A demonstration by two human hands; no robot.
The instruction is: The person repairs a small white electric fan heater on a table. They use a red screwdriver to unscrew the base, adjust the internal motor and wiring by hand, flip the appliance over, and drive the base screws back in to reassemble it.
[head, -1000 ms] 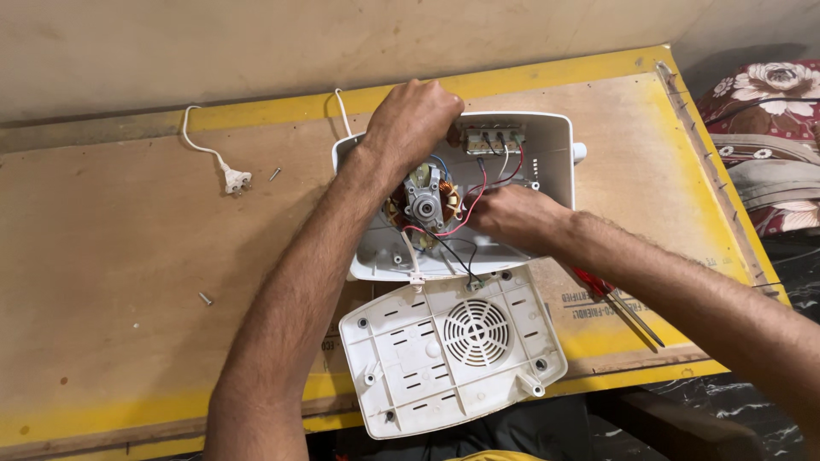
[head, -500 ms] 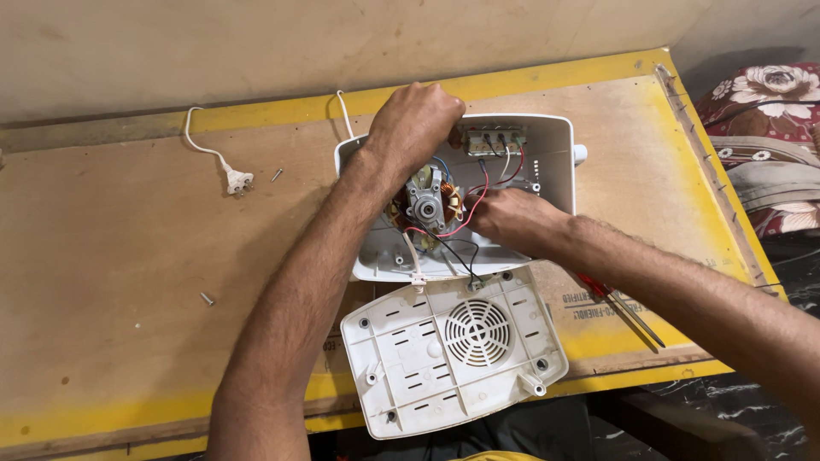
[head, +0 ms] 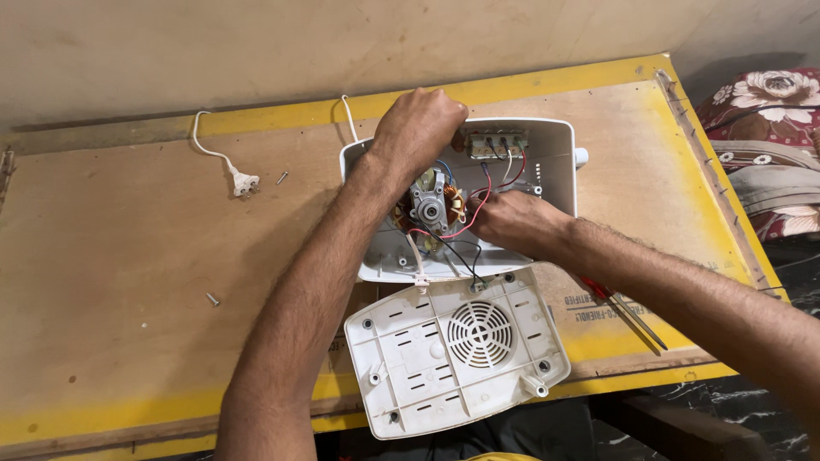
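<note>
An opened white plastic appliance housing (head: 551, 171) lies near the far edge of the yellow-bordered plywood desk (head: 111, 273), slightly right of centre. Inside it sits a small grey electric motor with copper windings (head: 430, 207), with red, black and blue wires (head: 478, 205) running from it toward a white terminal block (head: 495, 143) at the far wall of the housing.

The left hand (head: 416, 130) reaches into the far left part of the housing, fingers curled down over the rim area above the motor; what the fingers clamp on is hidden beneath the hand. The right hand (head: 512, 224) is inside the housing just right of the motor, fingers closed together against the wires; whether it actually pinches one cannot be told.

A white vented plastic base cover (head: 457, 350) lies detached on the near edge of the desk, touching the housing. A red-handled screwdriver (head: 628, 312) lies under the right forearm. A white power cord with plug (head: 231, 171) trails left from the housing. Loose screws (head: 212, 299) lie on the desk. A floral fabric (head: 769, 111) lies beyond the right edge.
</note>
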